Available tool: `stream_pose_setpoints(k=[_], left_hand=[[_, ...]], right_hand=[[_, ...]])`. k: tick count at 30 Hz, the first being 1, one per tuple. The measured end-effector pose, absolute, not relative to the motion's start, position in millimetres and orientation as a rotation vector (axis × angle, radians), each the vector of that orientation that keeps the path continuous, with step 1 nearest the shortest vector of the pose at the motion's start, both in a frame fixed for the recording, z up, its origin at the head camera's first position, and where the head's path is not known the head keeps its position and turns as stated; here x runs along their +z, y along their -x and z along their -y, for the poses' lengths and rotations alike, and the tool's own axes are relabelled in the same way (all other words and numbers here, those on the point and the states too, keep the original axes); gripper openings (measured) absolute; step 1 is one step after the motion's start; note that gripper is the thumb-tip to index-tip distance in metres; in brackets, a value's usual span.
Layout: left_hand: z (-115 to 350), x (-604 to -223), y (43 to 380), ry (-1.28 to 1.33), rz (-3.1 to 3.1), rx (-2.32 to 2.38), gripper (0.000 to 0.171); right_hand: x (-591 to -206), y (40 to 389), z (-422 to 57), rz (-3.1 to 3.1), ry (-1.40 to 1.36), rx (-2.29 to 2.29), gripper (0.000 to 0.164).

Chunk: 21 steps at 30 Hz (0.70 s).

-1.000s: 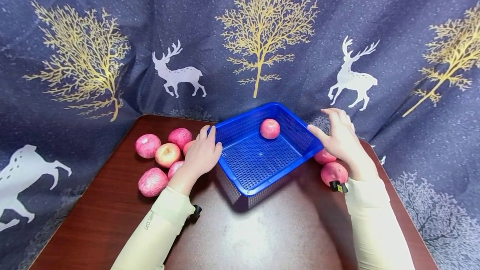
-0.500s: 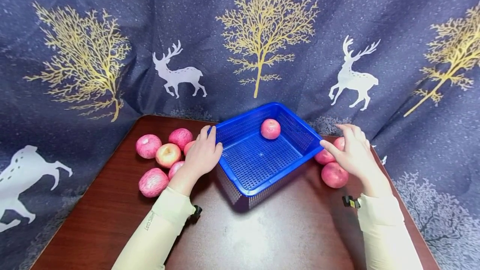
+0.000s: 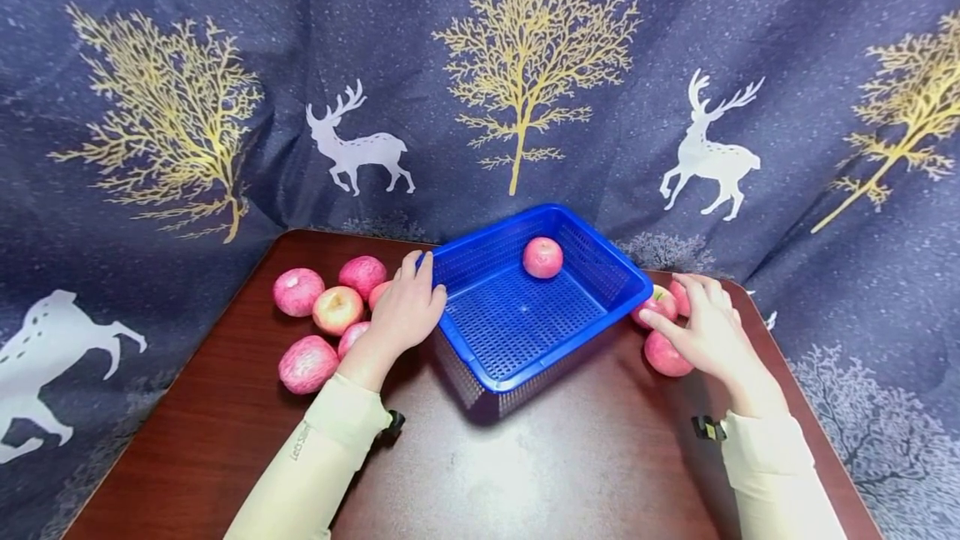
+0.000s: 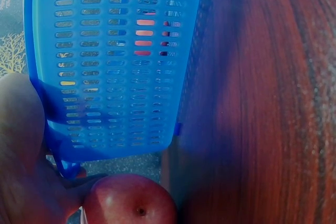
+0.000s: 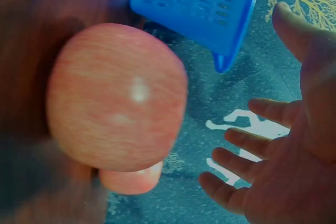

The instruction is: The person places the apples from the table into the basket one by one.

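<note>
A blue plastic basket (image 3: 525,307) with perforated walls stands mid-table, one red apple (image 3: 542,257) inside it. My left hand (image 3: 405,307) grips the basket's left rim, fingers over the edge; the left wrist view shows a red apple (image 4: 131,200) just below that hand. On the right, my right hand (image 3: 708,327) hovers over a small group of apples, fingers spread and nothing held. Among them are a front apple (image 3: 666,354) and one with a green stem (image 3: 658,305). In the right wrist view a large apple (image 5: 118,98) lies beside the open palm.
Several apples lie left of the basket, among them a pale one (image 3: 337,310) and a striped one (image 3: 308,365). The brown table (image 3: 570,473) ends at a dark curtain (image 3: 420,40) printed with deer and trees.
My right hand has left the basket's right rim, moving right and down to the apples there. The left hand, basket and apple inside it stay put.
</note>
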<state>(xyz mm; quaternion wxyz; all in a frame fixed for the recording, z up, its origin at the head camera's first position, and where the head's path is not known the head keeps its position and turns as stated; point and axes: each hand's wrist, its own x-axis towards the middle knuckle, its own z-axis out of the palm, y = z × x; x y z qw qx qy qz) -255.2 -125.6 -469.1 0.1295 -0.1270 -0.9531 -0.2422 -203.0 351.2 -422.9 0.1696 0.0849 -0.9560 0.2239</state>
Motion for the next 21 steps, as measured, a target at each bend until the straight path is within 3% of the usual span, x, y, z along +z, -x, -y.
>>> stream_pose_setpoints(k=[7, 21], left_hand=[[121.4, -455.5, 245.1, 0.348, 2.811, -0.708, 0.069], [123.2, -454.1, 247.0, 0.337, 2.840, -0.710, 0.068]], right_hand=[[-439.2, 198.4, -352.8, 2.731, -0.259, 0.650, 0.079], [-459.9, 198.4, -359.0, 2.738, -0.228, 0.630, 0.100]])
